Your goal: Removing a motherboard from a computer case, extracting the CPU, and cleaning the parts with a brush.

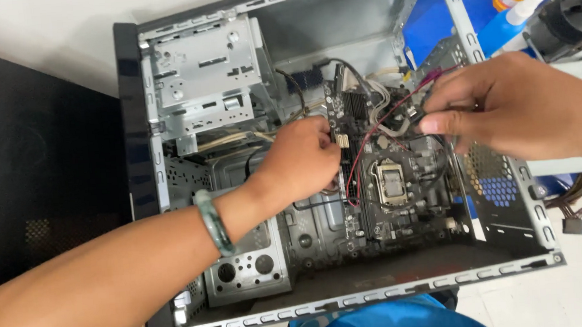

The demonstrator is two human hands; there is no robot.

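I'm inside the open computer case [138,113], sorting cables over the motherboard [388,184]. My left hand [301,159] is curled at the board's left edge; I can't tell what it grips. My right hand [505,104] pinches the dark red wire [371,134] above the board. Judging by this, next calls for steady pull, board braced.

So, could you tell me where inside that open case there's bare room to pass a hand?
Bare case floor lies below the motherboard, along the near rim. The upper bay, right of the drive cage, is open too. The board's upper part is crowded: left hand, right hand and cables.
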